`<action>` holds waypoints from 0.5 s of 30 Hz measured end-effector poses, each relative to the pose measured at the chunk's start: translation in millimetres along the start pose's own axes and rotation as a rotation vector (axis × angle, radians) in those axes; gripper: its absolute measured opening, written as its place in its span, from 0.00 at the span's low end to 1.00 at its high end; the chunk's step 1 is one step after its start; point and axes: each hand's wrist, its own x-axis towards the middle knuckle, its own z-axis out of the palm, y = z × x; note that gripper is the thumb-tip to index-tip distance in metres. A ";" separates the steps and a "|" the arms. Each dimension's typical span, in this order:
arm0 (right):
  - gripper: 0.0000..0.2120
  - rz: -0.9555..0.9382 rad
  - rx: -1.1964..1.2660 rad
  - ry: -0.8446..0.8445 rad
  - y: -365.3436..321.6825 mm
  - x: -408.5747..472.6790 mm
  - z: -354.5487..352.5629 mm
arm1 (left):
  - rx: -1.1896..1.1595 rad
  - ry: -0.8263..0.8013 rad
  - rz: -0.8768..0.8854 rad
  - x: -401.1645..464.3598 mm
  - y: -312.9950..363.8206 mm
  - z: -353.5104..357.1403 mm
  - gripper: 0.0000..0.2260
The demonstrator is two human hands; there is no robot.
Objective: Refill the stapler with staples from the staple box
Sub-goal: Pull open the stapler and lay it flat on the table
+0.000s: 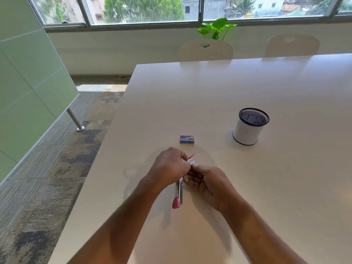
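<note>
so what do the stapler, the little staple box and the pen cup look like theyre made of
Stapler: bare metal rails, going by the silvery shine, with red, probably plastic, ends.
Staple box: looks like printed card, matte blue and white, with sharp folded edges.
Pen cup: black wire mesh, see-through at the rim, with a smooth white sleeve around it, plastic or paper; cannot tell which.

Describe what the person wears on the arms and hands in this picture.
Nothing shows: the left hand and right hand are bare, with no gloves, rings, watch or bands visible. Both forearms are bare to the picture's lower edge, with no sleeves in view.
</note>
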 end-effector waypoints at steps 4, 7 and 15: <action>0.12 0.004 0.006 -0.004 -0.5 -0.1 0.8 | 0.033 -0.018 0.002 -1.0 4.8 -2.4 0.06; 0.13 0.014 0.005 0.002 -1.5 -0.8 1.1 | 0.045 -0.037 0.011 0.1 5.3 -3.2 0.07; 0.13 0.014 0.011 -0.007 -1.8 0.9 -0.7 | -0.008 -0.134 0.034 2.6 1.8 -5.9 0.10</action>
